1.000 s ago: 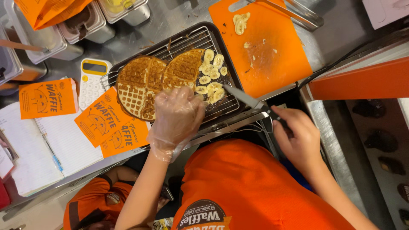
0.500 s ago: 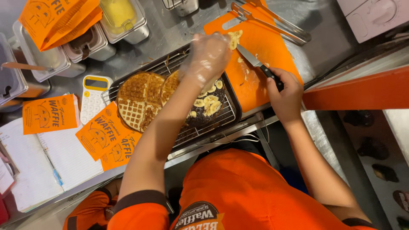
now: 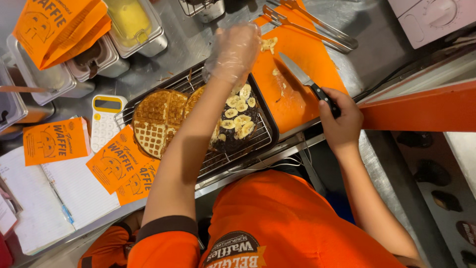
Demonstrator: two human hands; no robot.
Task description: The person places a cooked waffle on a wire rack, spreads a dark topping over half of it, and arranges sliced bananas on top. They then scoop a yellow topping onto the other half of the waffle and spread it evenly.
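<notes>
My left hand [image 3: 234,49], in a clear plastic glove, hovers with curled fingers over the far edge of a wire cooling rack [image 3: 258,141] and the left edge of an orange cutting board [image 3: 302,62]. I cannot tell whether it holds anything. On the rack lie a plain round waffle [image 3: 156,121] and a chocolate-covered waffle topped with banana slices [image 3: 238,116], partly hidden by my left arm. My bare right hand [image 3: 339,119] grips the black handle of a knife [image 3: 297,72], whose blade rests on the board. Banana pieces [image 3: 268,44] lie at the board's far side.
Metal tongs [image 3: 310,25] lie across the board's far end. Steel containers [image 3: 134,25] stand at the back left. A yellow-and-white calculator [image 3: 105,121], orange paper sleeves [image 3: 116,161] and a notebook [image 3: 64,193] lie left of the rack. An orange ledge [image 3: 421,106] runs at right.
My left hand has lifted off the waffles and moved away toward the cutting board. My right hand with the knife slid onto the board.
</notes>
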